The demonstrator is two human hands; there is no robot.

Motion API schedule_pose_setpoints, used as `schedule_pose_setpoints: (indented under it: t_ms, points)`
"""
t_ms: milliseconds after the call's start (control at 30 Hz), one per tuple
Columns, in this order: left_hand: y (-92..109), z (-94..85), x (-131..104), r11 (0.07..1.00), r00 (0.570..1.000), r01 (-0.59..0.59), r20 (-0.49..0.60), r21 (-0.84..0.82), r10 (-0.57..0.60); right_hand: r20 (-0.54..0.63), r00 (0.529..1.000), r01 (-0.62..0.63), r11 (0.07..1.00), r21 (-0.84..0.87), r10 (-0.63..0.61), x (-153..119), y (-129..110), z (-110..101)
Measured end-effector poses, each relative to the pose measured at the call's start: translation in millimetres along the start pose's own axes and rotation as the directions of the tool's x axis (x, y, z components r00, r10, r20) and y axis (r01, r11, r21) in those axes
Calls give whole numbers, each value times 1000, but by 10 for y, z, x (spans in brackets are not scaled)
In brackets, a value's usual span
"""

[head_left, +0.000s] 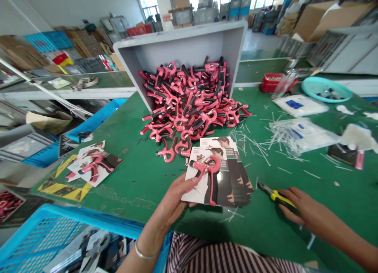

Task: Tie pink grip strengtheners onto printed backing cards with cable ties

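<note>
My left hand [176, 194] grips the lower left edge of a printed card [221, 186], its thumb on the front beside a pink and black hand grip [213, 174] that lies against the card. More printed cards [236, 168] are fanned beneath and to the right. At the right, my right hand [295, 206] is closed around the yellow and black handles of pliers [276, 196], whose jaws point up and left near a thin white tie. Beyond the cards, a heap of pink and black hand grips [189, 104] spills from a tipped grey bin [180, 39].
Loose white ties [254, 141] and plastic bags [304, 135] lie on the green table [132, 186] at right, near a turquoise bowl [326, 88] and red box [273, 82]. Carded grips [96, 165] lie at left. A blue basket [88, 214] stands at the lower left.
</note>
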State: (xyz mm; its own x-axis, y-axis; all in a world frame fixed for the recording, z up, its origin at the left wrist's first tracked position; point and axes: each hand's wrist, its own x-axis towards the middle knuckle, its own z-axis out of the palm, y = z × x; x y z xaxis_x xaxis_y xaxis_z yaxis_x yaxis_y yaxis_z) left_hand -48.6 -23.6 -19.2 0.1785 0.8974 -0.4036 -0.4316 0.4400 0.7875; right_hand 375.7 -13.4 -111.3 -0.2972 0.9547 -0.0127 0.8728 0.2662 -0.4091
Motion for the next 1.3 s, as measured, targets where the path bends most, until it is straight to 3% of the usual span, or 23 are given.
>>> schedule_pose_setpoints:
  t_ms: [33, 67, 100, 167, 200, 233, 267, 367, 400, 467, 533, 700, 800, 867, 967, 1100, 1300]
  points:
    - [-22, 35, 16, 1000, 1000, -16, 4, 15, 16, 86, 992, -103, 974, 204, 87, 28, -107, -68]
    - [-50, 65, 28, 998, 999, -38, 2, 42, 38, 206, 967, -225, 878, 423, 149, 56, -236, -139]
    - [-80, 92, 38, 996, 998, -58, -2, 74, 59, 315, 932, -342, 715, 610, 178, 82, -383, -208]
    - [-143, 136, 58, 986, 996, -88, -9, 140, 90, 431, 894, -443, 389, 808, 121, 131, -704, -311]
    - [-172, 153, 71, 981, 994, -101, -10, 168, 104, 445, 894, -437, 308, 845, 48, 161, -870, -341]
    - [-199, 166, 86, 975, 993, -115, -11, 191, 119, 434, 900, -407, 315, 857, -20, 199, -1032, -355]
    - [-224, 175, 103, 968, 991, -130, -13, 213, 136, 410, 910, -350, 400, 847, -71, 248, -1186, -358]
    - [-280, 171, 158, 951, 985, -162, -15, 263, 172, 209, 958, 25, 782, 622, -197, 448, -1534, -333]
    - [-294, 161, 174, 949, 984, -167, -15, 267, 178, 150, 958, 138, 854, 502, -243, 519, -1600, -326]
    - [-315, 130, 200, 951, 982, -175, -22, 254, 187, 116, 948, 245, 914, 323, -295, 643, -1656, -326]
    - [-332, 94, 216, 957, 980, -183, -36, 226, 195, 151, 944, 248, 933, 262, -294, 727, -1632, -339]
    - [-361, 32, 231, 962, 977, -200, -36, 186, 210, 285, 926, 160, 943, 292, -246, 792, -1489, -344]
    - [-375, 17, 233, 963, 978, -200, -21, 179, 207, 174, 940, 288, 956, 56, -293, 812, -1501, -340]
    - [-384, 9, 235, 964, 978, -201, -20, 173, 207, 125, 918, 392, 910, -138, -377, 847, -1557, -359]
    - [-396, -1, 238, 966, 979, -196, -26, 167, 203, 143, 870, 492, 817, -300, -471, 916, -1663, -396]
    - [-403, -6, 243, 970, 980, -189, -35, 154, 196, 146, 836, 541, 749, -383, -530, 973, -1746, -370]
    - [-400, -14, 255, 969, 980, -187, -31, 159, 194, 99, 875, 470, 787, -400, -473, 972, -1721, -253]
